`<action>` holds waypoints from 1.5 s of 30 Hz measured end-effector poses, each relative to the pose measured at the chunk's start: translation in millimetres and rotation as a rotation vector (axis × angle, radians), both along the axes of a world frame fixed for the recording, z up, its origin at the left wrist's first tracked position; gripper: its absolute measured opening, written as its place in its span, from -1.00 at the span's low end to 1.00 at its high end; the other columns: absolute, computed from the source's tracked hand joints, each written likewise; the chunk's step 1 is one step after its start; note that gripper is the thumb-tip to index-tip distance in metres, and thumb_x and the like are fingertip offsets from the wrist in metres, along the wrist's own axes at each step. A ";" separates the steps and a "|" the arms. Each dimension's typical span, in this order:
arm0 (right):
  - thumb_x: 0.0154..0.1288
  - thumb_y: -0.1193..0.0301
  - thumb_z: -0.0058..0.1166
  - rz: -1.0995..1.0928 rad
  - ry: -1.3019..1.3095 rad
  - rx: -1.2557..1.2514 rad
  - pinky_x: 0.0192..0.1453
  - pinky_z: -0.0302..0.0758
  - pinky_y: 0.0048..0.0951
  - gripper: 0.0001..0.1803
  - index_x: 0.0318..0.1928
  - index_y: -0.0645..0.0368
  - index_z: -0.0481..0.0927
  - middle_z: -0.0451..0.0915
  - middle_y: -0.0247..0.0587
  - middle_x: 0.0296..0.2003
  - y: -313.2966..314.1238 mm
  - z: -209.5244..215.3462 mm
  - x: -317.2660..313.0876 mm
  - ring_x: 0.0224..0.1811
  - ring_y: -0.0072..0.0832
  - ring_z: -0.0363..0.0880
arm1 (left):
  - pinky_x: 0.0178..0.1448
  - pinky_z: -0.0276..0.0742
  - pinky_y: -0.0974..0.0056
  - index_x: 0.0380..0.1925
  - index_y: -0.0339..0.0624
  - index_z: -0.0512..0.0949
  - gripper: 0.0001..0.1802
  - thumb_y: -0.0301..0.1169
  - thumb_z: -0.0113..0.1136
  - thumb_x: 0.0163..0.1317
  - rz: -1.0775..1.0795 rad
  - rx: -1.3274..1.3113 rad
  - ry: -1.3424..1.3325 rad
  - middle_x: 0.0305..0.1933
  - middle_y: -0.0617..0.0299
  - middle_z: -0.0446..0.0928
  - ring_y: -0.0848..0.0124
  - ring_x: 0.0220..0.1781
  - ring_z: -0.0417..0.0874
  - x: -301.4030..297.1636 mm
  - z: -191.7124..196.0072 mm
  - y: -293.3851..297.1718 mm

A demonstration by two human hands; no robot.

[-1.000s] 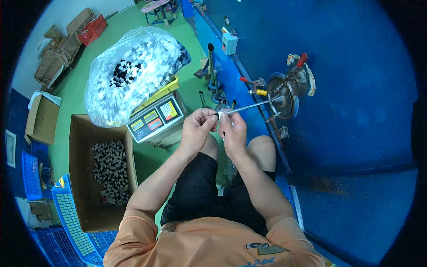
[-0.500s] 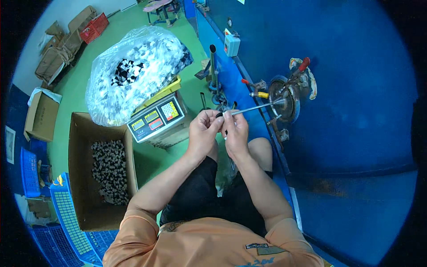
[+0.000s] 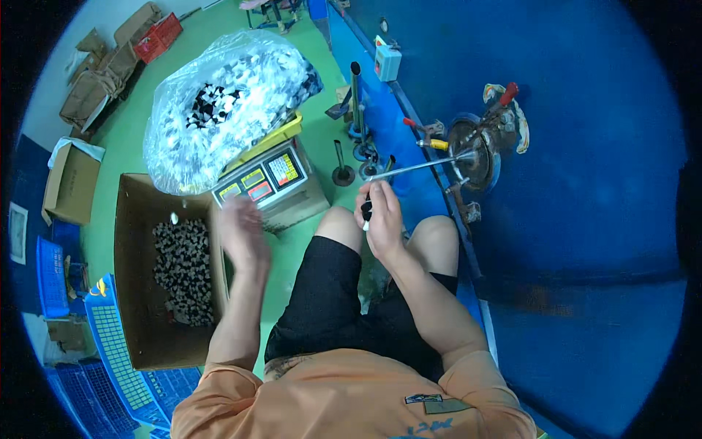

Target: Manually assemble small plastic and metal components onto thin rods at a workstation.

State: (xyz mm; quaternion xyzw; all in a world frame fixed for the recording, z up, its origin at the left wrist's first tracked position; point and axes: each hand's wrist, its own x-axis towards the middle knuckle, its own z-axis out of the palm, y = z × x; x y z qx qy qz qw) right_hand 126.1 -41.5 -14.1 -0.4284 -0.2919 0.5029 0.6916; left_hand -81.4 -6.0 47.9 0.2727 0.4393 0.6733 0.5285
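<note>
R hand (image 3: 382,208) is curled round a few small black-and-white pcs (image 3: 367,207), fingertips right at the free end of a thin metal rod (image 3: 413,169); can't tell from here if they touch it. Rod juts past the edge of the blue worktop (image 3: 585,197) from a round metal fixture (image 3: 474,152). L hand (image 3: 241,223) is by the right wall of the cardboard box (image 3: 131,293), just beside the scale (image 3: 241,192); too blurred to tell if it's wide or closed on anything. One white pc (image 3: 174,218) shows apart from it, over or on the heap (image 3: 183,271) in the box.

To do it well, IMO: release pcs low + well inside the box walls, so none hit the floor (image 3: 121,150). Keep spares tucked in the R palm w/ thumb + index free, and push or pull in line w/ the rod so it doesn't flex. Mind the scale's corner w/ the L knuckles.
</note>
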 end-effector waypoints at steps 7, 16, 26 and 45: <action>0.52 0.36 -0.27 -0.202 -0.637 0.244 -0.43 0.28 -0.54 -0.77 -0.24 0.17 0.43 0.40 -0.35 -0.53 10.7 -10.6 -5.8 -0.56 -0.61 0.28 | -0.22 0.47 0.49 -0.08 -0.35 0.48 -0.76 -0.57 0.14 0.24 -0.653 0.071 0.484 -0.35 0.25 0.51 0.54 -0.37 0.50 84.1 -28.9 -20.1; 0.52 0.34 -0.24 -0.064 -0.126 -0.043 -0.51 0.22 -0.60 -0.78 -0.20 0.17 0.44 0.40 -0.36 -0.49 4.1 1.0 6.0 -0.56 -0.66 0.24 | -0.23 0.52 0.48 -0.17 -0.27 0.48 -0.90 -0.57 0.09 0.32 -0.620 -0.057 0.162 -0.35 0.22 0.51 0.50 -0.37 0.58 89.1 -52.5 1.9; 0.52 0.33 -0.23 -0.135 -0.033 -0.103 -0.55 0.19 -0.62 -0.77 -0.21 0.17 0.44 0.35 -0.42 -0.54 1.0 12.0 9.0 -0.59 -0.70 0.21 | -0.20 0.63 0.42 -0.13 -0.26 0.40 -0.86 -0.56 0.09 0.34 -0.613 -0.141 -0.296 -0.27 0.16 0.53 0.42 -0.33 0.65 100.5 -37.2 8.2; 0.46 0.37 -0.04 -0.176 -0.133 -0.022 -0.55 0.19 -0.66 -0.84 -0.16 0.21 0.49 0.40 -0.41 -0.51 2.6 30.2 7.0 -0.59 -0.71 0.24 | -0.24 0.54 0.46 -0.12 -0.33 0.46 -0.83 -0.60 0.11 0.30 -0.547 0.033 0.008 -0.31 0.16 0.54 0.48 -0.36 0.58 126.4 -24.9 1.0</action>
